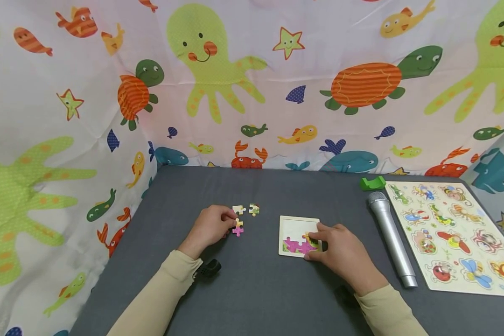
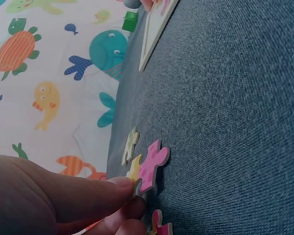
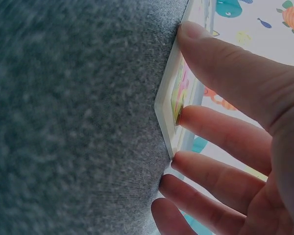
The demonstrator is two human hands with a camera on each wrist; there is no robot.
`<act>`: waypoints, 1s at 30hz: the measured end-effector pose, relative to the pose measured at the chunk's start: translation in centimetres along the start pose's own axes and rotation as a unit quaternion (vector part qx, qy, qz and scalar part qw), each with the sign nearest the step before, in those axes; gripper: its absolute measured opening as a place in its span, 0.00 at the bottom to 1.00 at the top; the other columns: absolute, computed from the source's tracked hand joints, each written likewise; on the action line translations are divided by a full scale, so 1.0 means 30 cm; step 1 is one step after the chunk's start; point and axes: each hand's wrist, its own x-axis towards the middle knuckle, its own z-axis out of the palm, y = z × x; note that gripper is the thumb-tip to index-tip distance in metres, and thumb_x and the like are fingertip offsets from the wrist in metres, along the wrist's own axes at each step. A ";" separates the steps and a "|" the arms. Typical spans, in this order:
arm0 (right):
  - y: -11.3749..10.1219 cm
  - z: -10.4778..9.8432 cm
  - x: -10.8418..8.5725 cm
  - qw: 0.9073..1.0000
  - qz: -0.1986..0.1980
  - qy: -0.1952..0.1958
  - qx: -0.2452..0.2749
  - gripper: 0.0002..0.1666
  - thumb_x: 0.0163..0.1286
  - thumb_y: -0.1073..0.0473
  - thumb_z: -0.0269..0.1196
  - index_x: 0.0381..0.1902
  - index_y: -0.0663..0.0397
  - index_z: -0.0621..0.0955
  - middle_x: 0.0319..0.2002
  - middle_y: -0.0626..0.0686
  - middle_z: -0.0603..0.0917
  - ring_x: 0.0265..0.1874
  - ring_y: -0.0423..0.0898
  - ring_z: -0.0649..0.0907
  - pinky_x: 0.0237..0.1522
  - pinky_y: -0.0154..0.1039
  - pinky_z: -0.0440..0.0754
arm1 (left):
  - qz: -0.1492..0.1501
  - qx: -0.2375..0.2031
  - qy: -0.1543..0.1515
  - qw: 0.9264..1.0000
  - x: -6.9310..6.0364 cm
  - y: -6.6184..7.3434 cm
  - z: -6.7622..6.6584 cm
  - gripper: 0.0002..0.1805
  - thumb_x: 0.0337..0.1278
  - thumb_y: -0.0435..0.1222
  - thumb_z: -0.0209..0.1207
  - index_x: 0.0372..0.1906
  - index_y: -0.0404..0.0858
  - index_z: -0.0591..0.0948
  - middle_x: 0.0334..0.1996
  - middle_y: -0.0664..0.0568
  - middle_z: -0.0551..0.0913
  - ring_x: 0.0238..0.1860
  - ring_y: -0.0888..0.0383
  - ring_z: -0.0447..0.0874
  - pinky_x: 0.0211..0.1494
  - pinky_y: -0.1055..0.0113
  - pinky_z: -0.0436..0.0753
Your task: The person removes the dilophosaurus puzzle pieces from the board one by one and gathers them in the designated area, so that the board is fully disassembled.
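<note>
My left hand [image 1: 212,226] pinches a pink and yellow puzzle piece [image 2: 149,166] between thumb and fingertips. Another pink piece [image 2: 161,229] shows under those fingers in the left wrist view. Just beyond lie a pale piece [image 1: 238,210] and a multicoloured one [image 1: 254,209]. My right hand [image 1: 344,254] grips the square puzzle tray [image 1: 290,224] at its right side, thumb on the near edge, index fingertip by the joined pieces. Those pink, green and yellow pieces [image 1: 296,245] fill the tray's lower part; fingers cover some of its right side.
On the right, a silver microphone [image 1: 392,238] lies beside a large insect puzzle board [image 1: 455,233]. A green block [image 1: 373,183] stands behind the microphone. Fabric with sea animals [image 1: 252,93] rises along the back and left edges of the grey table [image 1: 256,294].
</note>
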 end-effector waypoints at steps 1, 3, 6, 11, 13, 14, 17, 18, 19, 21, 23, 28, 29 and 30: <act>0.001 0.001 -0.001 1.000 0.000 0.000 0.000 0.33 0.59 0.44 0.82 0.61 0.46 0.90 0.73 0.60 0.81 0.64 0.62 0.81 0.60 0.62 0.84 | -0.002 0.001 -0.001 1.000 0.000 0.000 0.001 0.07 0.70 0.38 0.71 0.48 0.43 0.91 0.34 0.53 0.89 0.27 0.58 0.81 0.32 0.65 0.79; 0.003 0.002 -0.002 1.000 -0.002 0.001 -0.001 0.33 0.59 0.44 0.82 0.61 0.46 0.90 0.73 0.60 0.81 0.64 0.62 0.81 0.60 0.63 0.85 | -0.006 0.001 -0.004 1.000 0.002 0.000 0.001 0.08 0.70 0.38 0.71 0.49 0.43 0.91 0.34 0.53 0.89 0.28 0.57 0.81 0.32 0.66 0.79; 0.006 0.002 -0.004 1.000 -0.004 0.006 -0.002 0.33 0.59 0.44 0.82 0.61 0.46 0.90 0.73 0.61 0.81 0.63 0.62 0.82 0.60 0.63 0.85 | -0.011 -0.003 -0.007 1.000 0.001 0.002 0.002 0.08 0.70 0.38 0.71 0.50 0.43 0.91 0.35 0.52 0.89 0.28 0.57 0.81 0.33 0.66 0.79; 0.010 0.001 -0.005 1.000 -0.010 0.016 -0.001 0.33 0.59 0.44 0.83 0.61 0.47 0.90 0.72 0.64 0.81 0.61 0.63 0.83 0.58 0.64 0.85 | -0.015 -0.006 -0.007 1.000 0.003 0.002 0.001 0.09 0.70 0.38 0.70 0.50 0.43 0.91 0.36 0.52 0.88 0.29 0.56 0.82 0.33 0.65 0.80; 0.011 0.001 -0.004 1.000 -0.012 0.017 0.001 0.32 0.59 0.45 0.83 0.60 0.47 0.90 0.72 0.64 0.81 0.59 0.62 0.83 0.57 0.64 0.85 | -0.017 -0.003 -0.005 1.000 0.005 0.002 0.001 0.09 0.70 0.38 0.70 0.50 0.43 0.91 0.35 0.53 0.88 0.28 0.56 0.82 0.32 0.65 0.80; 0.011 0.002 -0.004 1.000 -0.013 0.017 0.002 0.32 0.58 0.45 0.83 0.59 0.46 0.90 0.72 0.63 0.81 0.59 0.62 0.83 0.56 0.63 0.86 | -0.017 -0.002 -0.004 1.000 0.005 0.001 0.000 0.09 0.70 0.39 0.70 0.50 0.43 0.91 0.35 0.53 0.88 0.28 0.56 0.82 0.32 0.65 0.80; 0.012 0.002 -0.004 1.000 -0.016 0.018 0.005 0.30 0.58 0.45 0.83 0.57 0.46 0.90 0.72 0.62 0.82 0.56 0.60 0.84 0.55 0.62 0.86 | -0.018 0.002 -0.002 1.000 0.007 0.001 -0.002 0.09 0.70 0.39 0.70 0.50 0.44 0.91 0.35 0.53 0.88 0.28 0.56 0.82 0.32 0.65 0.80; 0.012 0.001 -0.004 1.000 -0.015 0.020 0.006 0.29 0.58 0.45 0.84 0.56 0.46 0.90 0.70 0.62 0.84 0.55 0.60 0.84 0.54 0.62 0.87 | -0.019 0.003 -0.002 1.000 0.007 0.001 -0.003 0.09 0.70 0.39 0.70 0.50 0.44 0.91 0.35 0.53 0.88 0.28 0.56 0.82 0.32 0.65 0.80; 0.012 0.001 -0.003 1.000 -0.014 0.020 0.005 0.29 0.57 0.45 0.84 0.55 0.45 0.90 0.66 0.62 0.86 0.53 0.58 0.84 0.53 0.61 0.87 | -0.019 0.004 -0.002 1.000 0.007 0.001 -0.003 0.09 0.70 0.39 0.70 0.50 0.44 0.91 0.35 0.53 0.88 0.28 0.56 0.82 0.32 0.65 0.80; 0.011 0.000 -0.002 1.000 -0.010 0.018 0.003 0.27 0.57 0.44 0.84 0.51 0.44 0.89 0.55 0.60 0.90 0.48 0.56 0.84 0.49 0.59 0.87 | -0.022 0.006 -0.002 1.000 0.008 0.000 -0.004 0.09 0.70 0.39 0.71 0.50 0.44 0.91 0.35 0.53 0.88 0.28 0.56 0.82 0.31 0.66 0.80; 0.011 -0.002 0.000 1.000 -0.006 0.015 0.000 0.25 0.56 0.43 0.84 0.46 0.44 0.87 0.44 0.56 0.88 0.42 0.53 0.82 0.43 0.55 0.86 | -0.024 0.008 -0.003 1.000 0.007 0.002 -0.005 0.09 0.69 0.39 0.71 0.50 0.43 0.91 0.35 0.53 0.88 0.28 0.56 0.82 0.31 0.66 0.80; 0.015 -0.005 0.006 1.000 -0.010 0.006 -0.002 0.26 0.55 0.43 0.85 0.36 0.43 0.78 0.32 0.50 0.79 0.34 0.49 0.76 0.35 0.45 0.76 | -0.011 0.021 0.004 1.000 0.006 0.002 -0.001 0.10 0.68 0.40 0.72 0.50 0.43 0.91 0.35 0.53 0.89 0.27 0.57 0.83 0.31 0.65 0.80; 0.016 -0.005 0.007 1.000 -0.013 0.006 -0.001 0.26 0.55 0.43 0.85 0.35 0.43 0.78 0.31 0.50 0.79 0.35 0.49 0.76 0.35 0.44 0.74 | -0.002 0.026 0.009 1.000 0.006 0.000 0.001 0.09 0.68 0.40 0.72 0.49 0.43 0.91 0.34 0.54 0.88 0.28 0.58 0.82 0.32 0.65 0.80; 0.018 -0.003 0.007 1.000 -0.014 0.004 0.001 0.26 0.55 0.43 0.85 0.34 0.43 0.77 0.31 0.50 0.79 0.35 0.49 0.76 0.35 0.44 0.74 | 0.006 0.031 0.014 0.999 0.004 -0.001 0.005 0.09 0.68 0.40 0.72 0.49 0.44 0.91 0.33 0.55 0.88 0.29 0.58 0.82 0.33 0.64 0.80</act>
